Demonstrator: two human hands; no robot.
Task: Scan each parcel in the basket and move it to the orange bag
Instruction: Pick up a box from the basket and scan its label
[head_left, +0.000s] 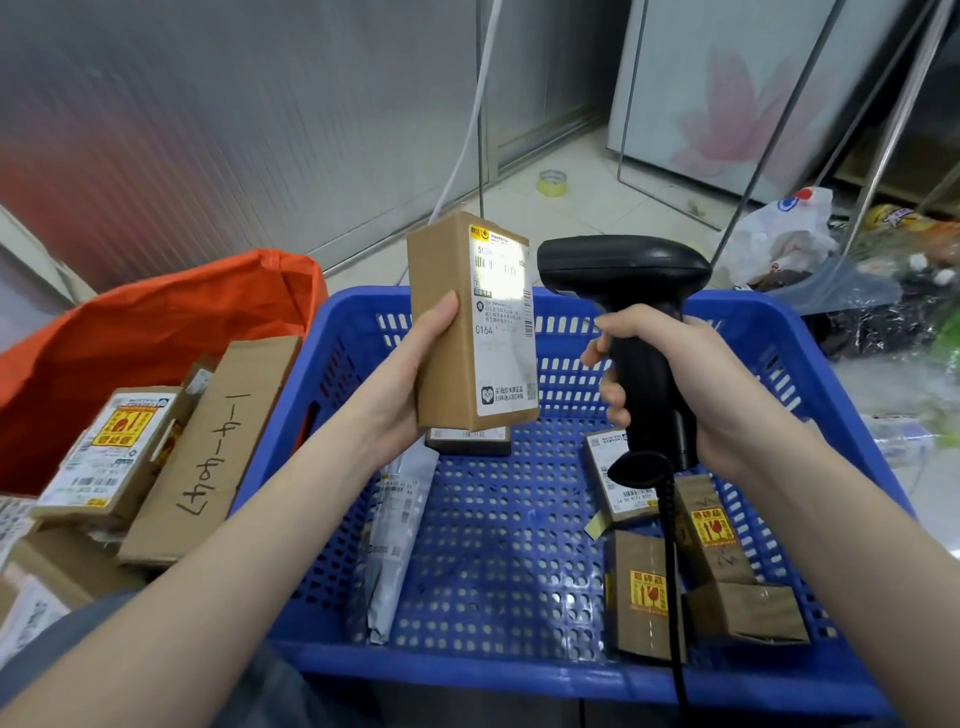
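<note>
My left hand (410, 379) grips a tall brown cardboard parcel (457, 322) upright above the blue basket (779, 332), its white label facing right. My right hand (675, 384) holds a black barcode scanner (623, 270) by the handle, its head close to the label, which is lit bright near the top. In the basket lie a grey mailer bag (397, 540), a small flat box (467, 441) under the held parcel, and several small brown boxes (644, 592) at the right. The orange bag (171, 322) stands left of the basket with brown boxes (208, 457) in it.
The scanner's black cable (675, 597) runs down over the basket's front rim. A tape roll (552, 183) lies on the tiled floor behind. Plastic bags and clutter (789, 239) fill the right side, under metal legs. A white cable (467, 130) hangs along the back wall.
</note>
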